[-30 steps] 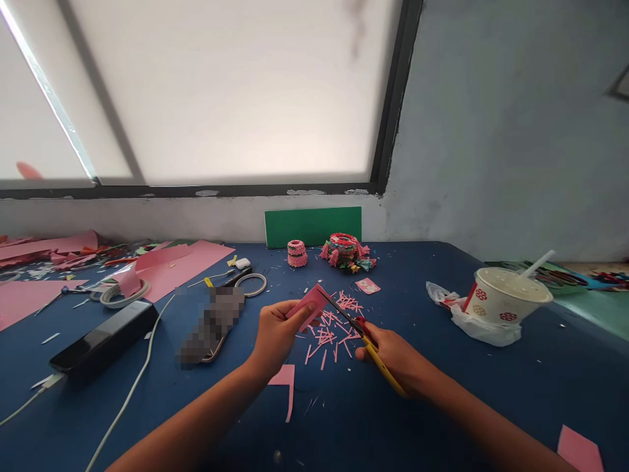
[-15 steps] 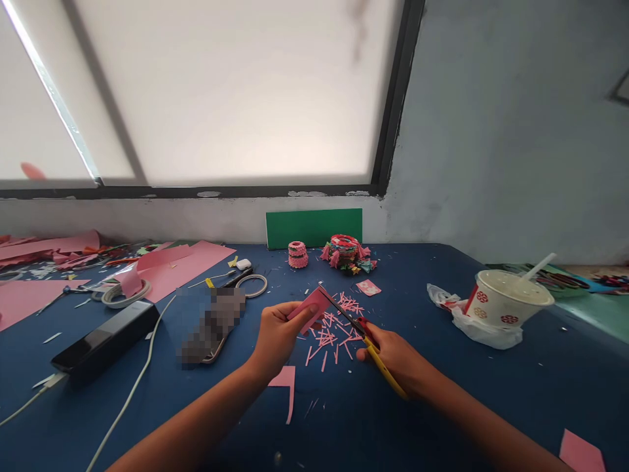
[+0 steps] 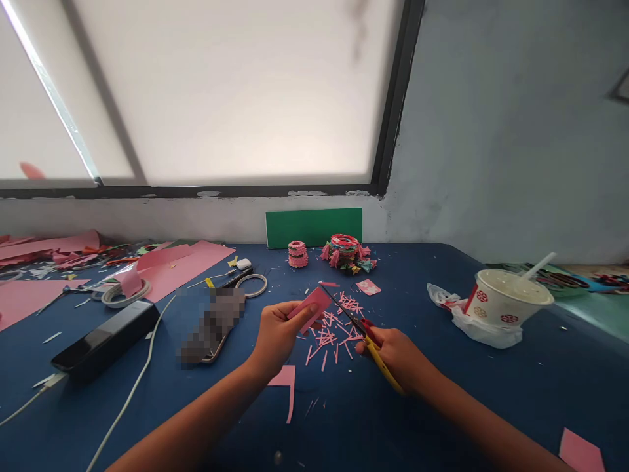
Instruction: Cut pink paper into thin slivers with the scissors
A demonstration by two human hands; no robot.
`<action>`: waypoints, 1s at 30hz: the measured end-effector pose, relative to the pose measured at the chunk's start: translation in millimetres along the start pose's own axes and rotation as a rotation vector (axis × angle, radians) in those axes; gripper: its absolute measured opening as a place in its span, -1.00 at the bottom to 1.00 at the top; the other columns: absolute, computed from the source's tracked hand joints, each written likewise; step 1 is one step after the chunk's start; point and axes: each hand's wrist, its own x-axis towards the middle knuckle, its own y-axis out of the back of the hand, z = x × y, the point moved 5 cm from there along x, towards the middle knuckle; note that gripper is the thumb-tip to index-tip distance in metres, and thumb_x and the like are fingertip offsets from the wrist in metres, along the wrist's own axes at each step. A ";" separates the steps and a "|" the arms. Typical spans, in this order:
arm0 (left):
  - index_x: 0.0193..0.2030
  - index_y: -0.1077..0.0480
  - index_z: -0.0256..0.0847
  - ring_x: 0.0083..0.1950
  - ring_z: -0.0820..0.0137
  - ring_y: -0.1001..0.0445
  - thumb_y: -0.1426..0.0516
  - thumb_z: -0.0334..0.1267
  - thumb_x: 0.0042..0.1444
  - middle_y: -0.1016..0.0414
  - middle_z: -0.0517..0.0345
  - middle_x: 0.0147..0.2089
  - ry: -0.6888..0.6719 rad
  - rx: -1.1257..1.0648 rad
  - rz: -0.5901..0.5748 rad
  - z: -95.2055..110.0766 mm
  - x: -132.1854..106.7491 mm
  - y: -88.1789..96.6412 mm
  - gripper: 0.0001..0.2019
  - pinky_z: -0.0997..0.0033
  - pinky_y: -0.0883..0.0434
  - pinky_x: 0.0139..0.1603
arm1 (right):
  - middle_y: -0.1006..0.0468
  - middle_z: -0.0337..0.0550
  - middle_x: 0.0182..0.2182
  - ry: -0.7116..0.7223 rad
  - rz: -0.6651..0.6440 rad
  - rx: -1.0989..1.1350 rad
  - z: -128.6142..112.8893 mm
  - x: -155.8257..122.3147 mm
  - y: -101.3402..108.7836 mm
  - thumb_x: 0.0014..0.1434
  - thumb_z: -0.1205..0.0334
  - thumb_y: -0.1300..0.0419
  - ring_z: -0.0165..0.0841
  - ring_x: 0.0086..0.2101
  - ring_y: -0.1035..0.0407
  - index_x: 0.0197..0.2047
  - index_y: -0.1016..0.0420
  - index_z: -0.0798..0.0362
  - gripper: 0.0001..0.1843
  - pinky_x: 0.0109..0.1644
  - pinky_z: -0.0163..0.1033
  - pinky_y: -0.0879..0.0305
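A small pink paper rectangle (image 3: 313,309) is pinched in the left hand (image 3: 279,333), just below centre of the frame.
The paper looks flat and straight-edged; at its upper corner lie the dark blades of yellow-and-red-handled metal scissors (image 3: 382,368), grasped by the right hand (image 3: 399,354), though blade contact is hard to tell. A thin pink paper sliver (image 3: 330,284) shows beside the tips, and narrow pink paper strips (image 3: 325,337) lie scattered beneath. At right, a white paper cup with red flower prints (image 3: 496,303) sits in a crumpled white plastic bag (image 3: 486,334), a pale straw (image 3: 540,263) slanting from it. The dark blue tabletop (image 3: 393,432) meets a grey wall (image 3: 506,144), upper right.
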 end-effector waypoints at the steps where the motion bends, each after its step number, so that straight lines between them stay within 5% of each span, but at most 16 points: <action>1: -0.43 -0.52 -0.30 -0.47 0.44 -0.46 -0.20 -0.12 -0.05 -0.53 0.10 -0.51 0.001 -0.003 0.001 -0.3 0.1 0.2 -0.75 0.57 -0.30 -0.51 | -0.49 -0.19 -0.53 0.003 0.006 -0.001 1.1 0.5 0.2 0.12 -0.04 0.07 -0.29 -0.49 -0.34 -0.52 -0.43 0.02 -0.58 -0.46 -0.31 -0.09; 11: -0.41 -0.52 -0.28 -0.43 0.44 -0.47 -0.21 -0.10 -0.06 -0.55 0.10 -0.47 0.007 -0.037 0.061 -0.4 1.0 6.4 -0.76 0.57 -0.32 -0.46 | -0.47 -0.13 -0.44 -0.100 -0.093 -0.026 11.3 3.7 -7.3 0.01 -0.20 -0.02 -0.28 -0.46 -0.31 -0.39 -0.29 0.04 -0.57 -0.46 -0.31 -0.08; 30: -0.45 -0.52 -0.28 -0.47 0.48 -0.44 -0.20 -0.11 -0.05 -0.54 0.13 -0.52 -0.006 0.027 0.012 3.5 -1.9 -1.1 -0.76 0.60 -0.29 -0.50 | -0.46 -0.16 -0.47 -0.093 -0.089 0.043 2.4 -0.2 -5.6 0.03 -0.09 -0.02 -0.30 -0.48 -0.29 -0.44 -0.31 0.04 -0.66 -0.47 -0.31 -0.06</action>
